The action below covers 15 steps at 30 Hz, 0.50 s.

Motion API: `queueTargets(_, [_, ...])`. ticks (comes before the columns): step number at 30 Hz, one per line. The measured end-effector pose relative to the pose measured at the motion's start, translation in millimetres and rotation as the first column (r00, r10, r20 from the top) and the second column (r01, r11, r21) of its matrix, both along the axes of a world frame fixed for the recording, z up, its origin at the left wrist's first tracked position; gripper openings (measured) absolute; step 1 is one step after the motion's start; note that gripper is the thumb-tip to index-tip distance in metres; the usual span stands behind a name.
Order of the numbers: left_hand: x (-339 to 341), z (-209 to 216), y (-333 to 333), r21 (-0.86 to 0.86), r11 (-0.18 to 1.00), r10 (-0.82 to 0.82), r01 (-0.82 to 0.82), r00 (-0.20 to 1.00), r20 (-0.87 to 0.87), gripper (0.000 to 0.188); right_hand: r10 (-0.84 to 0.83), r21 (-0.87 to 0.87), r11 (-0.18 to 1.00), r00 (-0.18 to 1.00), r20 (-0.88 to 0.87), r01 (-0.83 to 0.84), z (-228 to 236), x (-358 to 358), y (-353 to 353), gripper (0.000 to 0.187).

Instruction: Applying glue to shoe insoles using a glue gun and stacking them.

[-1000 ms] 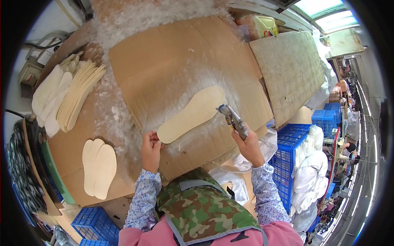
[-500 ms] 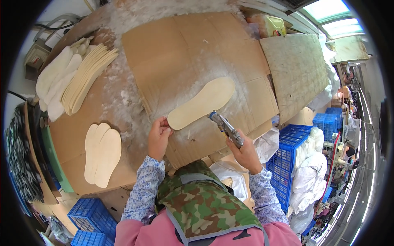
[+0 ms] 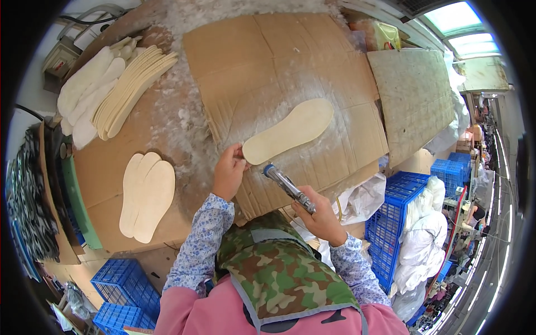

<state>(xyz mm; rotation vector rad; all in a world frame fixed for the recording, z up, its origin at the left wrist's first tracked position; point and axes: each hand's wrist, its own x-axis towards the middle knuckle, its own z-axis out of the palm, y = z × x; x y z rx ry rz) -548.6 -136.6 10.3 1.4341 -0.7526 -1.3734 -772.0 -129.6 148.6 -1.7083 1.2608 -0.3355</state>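
Observation:
A cream insole [image 3: 289, 132] lies slantwise over the cardboard sheet [image 3: 234, 61], its heel end toward me. My left hand [image 3: 230, 172] pinches that heel end between thumb and fingers. In my right hand [image 3: 319, 216] is a metal spray gun [image 3: 289, 188], fingers wrapped round its handle. The gun's blue-ringed nozzle points at the insole's near edge, close to the heel and apart from it. To the left, several loose insoles [image 3: 146, 196] overlap in a fan on the table.
A stack of cream insoles [image 3: 131, 89] sits beside white fleecy pieces [image 3: 84, 95] at the far left. White fluff [image 3: 187, 120] litters the table. A stained board [image 3: 413, 100] is at the right. Blue crates [image 3: 391, 223] stand right and lower left.
The spray gun has moved left along the insole's near edge, from its middle toward the heel. My left hand keeps its pinch, and the whole view has shifted slightly.

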Motion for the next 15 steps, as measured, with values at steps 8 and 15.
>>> queueTargets(8, [-9.3, -1.3, -8.7, -0.023, 1.0, 0.007, -0.003, 0.981, 0.194, 0.039, -0.187, -0.098, 0.98, 0.973, -0.136, 0.174, -9.5, -42.5, -14.0, 0.024])
queueTargets(15, [-1.4, 74.8, 7.3, -0.099, 0.979, 0.169, -0.179, 0.981, -0.099, 0.041, -0.392, -0.118, 0.917, 0.916, -0.083, 0.381, -12.4, -79.1, -22.8, 0.024])
